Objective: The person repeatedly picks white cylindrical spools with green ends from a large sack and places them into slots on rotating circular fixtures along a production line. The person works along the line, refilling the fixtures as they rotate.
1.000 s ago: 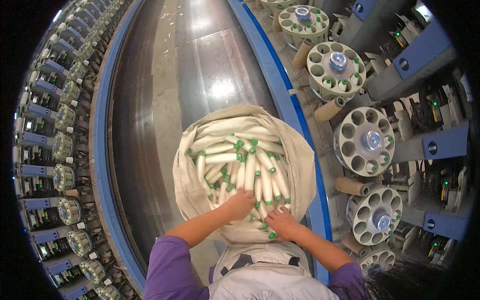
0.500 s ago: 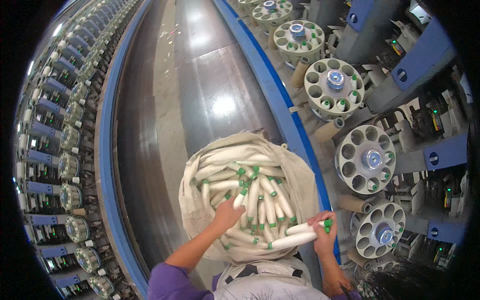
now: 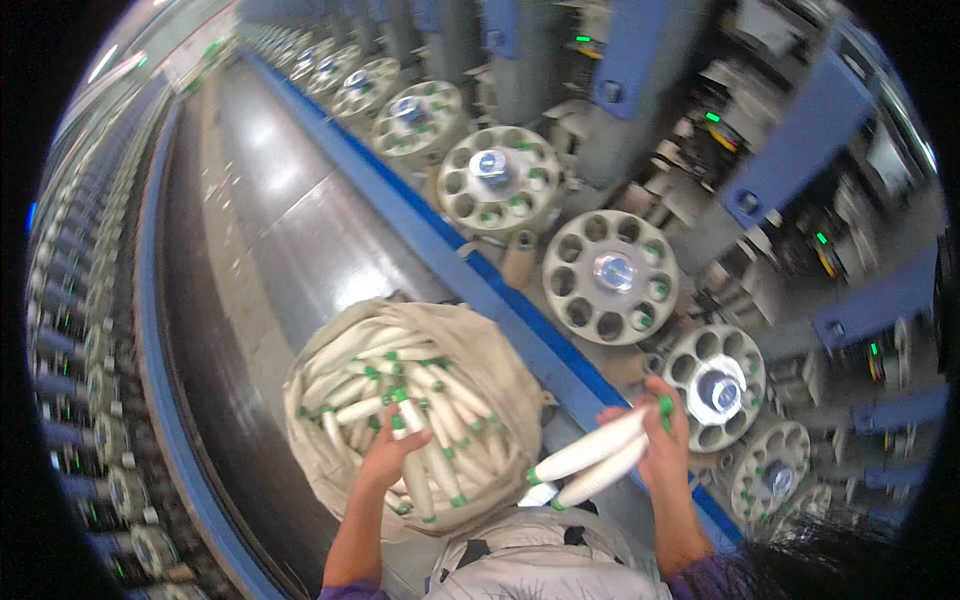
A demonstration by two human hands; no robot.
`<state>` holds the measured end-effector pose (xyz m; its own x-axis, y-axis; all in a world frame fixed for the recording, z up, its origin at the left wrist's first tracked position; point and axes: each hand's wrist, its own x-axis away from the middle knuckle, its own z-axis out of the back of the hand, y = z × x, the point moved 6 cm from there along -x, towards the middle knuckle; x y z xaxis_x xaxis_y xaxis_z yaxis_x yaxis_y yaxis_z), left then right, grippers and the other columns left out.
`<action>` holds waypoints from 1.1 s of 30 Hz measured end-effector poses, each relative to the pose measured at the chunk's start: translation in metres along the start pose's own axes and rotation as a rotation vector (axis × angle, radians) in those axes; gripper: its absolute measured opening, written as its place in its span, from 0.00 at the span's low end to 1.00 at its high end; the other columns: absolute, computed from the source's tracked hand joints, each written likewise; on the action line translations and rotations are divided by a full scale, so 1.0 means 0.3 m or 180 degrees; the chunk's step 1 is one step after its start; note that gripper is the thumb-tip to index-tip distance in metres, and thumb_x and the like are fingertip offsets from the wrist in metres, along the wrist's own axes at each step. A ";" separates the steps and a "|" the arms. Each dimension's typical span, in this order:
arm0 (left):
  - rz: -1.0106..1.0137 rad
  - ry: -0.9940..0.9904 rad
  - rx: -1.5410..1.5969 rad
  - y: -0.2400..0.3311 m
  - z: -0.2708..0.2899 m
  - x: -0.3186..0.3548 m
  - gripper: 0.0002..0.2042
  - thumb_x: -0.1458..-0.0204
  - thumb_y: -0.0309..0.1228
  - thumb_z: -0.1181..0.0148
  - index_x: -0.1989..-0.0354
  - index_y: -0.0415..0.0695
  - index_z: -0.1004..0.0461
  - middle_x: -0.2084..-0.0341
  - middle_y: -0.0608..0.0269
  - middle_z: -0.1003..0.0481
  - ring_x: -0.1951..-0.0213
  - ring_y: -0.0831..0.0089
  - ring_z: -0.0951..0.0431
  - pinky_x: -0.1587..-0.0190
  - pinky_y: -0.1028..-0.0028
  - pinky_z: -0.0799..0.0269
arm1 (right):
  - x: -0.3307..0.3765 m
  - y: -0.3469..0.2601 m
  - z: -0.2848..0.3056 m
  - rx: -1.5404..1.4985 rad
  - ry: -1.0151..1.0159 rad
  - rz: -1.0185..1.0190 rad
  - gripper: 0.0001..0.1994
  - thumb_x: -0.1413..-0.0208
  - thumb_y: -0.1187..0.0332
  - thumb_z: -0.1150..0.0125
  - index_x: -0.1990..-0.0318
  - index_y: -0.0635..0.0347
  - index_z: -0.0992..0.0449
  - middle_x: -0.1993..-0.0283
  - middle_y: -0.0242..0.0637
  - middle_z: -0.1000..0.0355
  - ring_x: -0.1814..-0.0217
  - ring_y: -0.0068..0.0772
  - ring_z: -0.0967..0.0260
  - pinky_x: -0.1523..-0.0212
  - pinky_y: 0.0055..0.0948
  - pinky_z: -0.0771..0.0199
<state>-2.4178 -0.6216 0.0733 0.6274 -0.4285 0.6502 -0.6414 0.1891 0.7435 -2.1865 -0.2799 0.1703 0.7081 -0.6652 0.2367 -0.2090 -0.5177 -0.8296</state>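
A beige cloth sack [image 3: 510, 350] stands in front of me, its mouth wide and full of white yarn bobbins [image 3: 455, 390] with green ends. My left hand [image 3: 388, 455] is inside the sack mouth, thumb and fingers closed about the green-ended top of one bobbin. Outside the sack, at its right, my right hand [image 3: 668, 445] grips two full yarn bobbins [image 3: 590, 447] side by side. Their green tips poke out by the fingers, and their other ends slant down toward the sack. Part of the right hand's fingers is hidden behind the bobbins.
Along the right runs a winding machine with round bobbin magazines [image 3: 612, 272], some pockets holding bobbins. A blue rail [image 3: 400, 210] edges it, and a brown cone tube [image 3: 518, 258] stands between magazines. Another machine row [image 3: 105, 330] lines the left of the dark aisle floor [image 3: 270, 210].
My view has swung to the right, so the sack sits further left. My right hand has carried its two bobbins away from the sack toward the machine. My left hand stays at the bobbins.
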 end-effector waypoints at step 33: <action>0.0012 -0.2142 0.0595 -0.052 -1.345 0.539 0.20 0.50 0.32 0.27 0.50 0.41 0.25 0.40 0.48 0.30 0.41 0.48 0.26 0.36 0.51 0.29 | 0.604 -0.489 0.777 0.2534 -0.1102 0.1435 0.21 0.23 0.55 0.58 0.64 0.61 0.28 0.67 0.38 0.30 0.67 0.36 0.31 0.61 0.34 0.29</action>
<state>-2.1282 -0.3372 0.2300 0.2538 -0.8938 0.3697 -0.7462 0.0622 0.6628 -1.8704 -0.1989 0.2170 0.8590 -0.4511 -0.2422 -0.0822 0.3455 -0.9348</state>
